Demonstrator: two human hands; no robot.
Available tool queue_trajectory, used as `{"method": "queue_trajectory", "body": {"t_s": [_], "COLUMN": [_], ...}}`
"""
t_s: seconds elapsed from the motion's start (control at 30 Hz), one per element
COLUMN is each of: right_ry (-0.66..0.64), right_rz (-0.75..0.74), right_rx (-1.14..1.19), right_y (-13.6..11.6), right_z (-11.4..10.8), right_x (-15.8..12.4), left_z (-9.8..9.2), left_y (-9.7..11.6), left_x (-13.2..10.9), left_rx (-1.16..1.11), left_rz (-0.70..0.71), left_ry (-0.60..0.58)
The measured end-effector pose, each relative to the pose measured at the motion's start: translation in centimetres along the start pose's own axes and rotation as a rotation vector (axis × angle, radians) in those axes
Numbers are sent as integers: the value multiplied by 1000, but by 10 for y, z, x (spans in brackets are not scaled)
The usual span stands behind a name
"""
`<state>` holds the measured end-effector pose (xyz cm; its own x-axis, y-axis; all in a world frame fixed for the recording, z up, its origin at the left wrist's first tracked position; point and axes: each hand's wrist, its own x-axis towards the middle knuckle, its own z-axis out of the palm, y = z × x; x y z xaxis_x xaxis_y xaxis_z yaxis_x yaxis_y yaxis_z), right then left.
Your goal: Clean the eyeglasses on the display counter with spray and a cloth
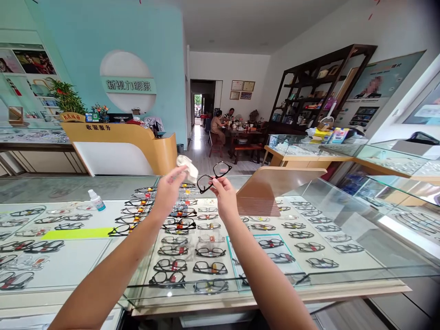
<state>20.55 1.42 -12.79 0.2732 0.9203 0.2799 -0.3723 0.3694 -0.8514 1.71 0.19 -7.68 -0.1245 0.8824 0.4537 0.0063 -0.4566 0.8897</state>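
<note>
Above the glass display counter, my right hand [223, 191] pinches a pair of black-framed glasses [205, 182] near the middle of the frame, with the lenses tilted up to the right. To their left, my left hand [171, 185] grips a crumpled white cloth [187, 168] between thumb and fingers. The cloth is close to the glasses but apart from them. Both forearms reach forward over the counter [192, 300], under whose glass lie rows of eyeglass frames [210, 252].
A small spray bottle [96, 200] stands on the counter at the left. A brown board [271, 190] is propped up at the right. Beyond are a cashier desk [127, 130], dark shelves [309, 94], and people seated at a table [244, 132].
</note>
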Motion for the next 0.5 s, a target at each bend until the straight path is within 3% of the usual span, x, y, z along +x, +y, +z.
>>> {"method": "queue_trajectory", "body": {"t_s": [0.13,0.23,0.37,0.5], "right_ry": [3,-44,-85,-150], "right_rz": [4,-13,-22,-26], "right_rx": [1,33,73,54], "right_y": [-4,-5,-4,-4], "right_z": [-3,-4,-3,-2], "right_x": [1,1,0,-3], "left_z": [-60,-116,-190,-249], "left_y": [-2,-5,-9,-21], "left_x": [12,12,-12,-37], "left_rx": [-75,-161,-38,125], "left_rz": [129,132,-34,-189], "left_ry": [416,677,822,921]}}
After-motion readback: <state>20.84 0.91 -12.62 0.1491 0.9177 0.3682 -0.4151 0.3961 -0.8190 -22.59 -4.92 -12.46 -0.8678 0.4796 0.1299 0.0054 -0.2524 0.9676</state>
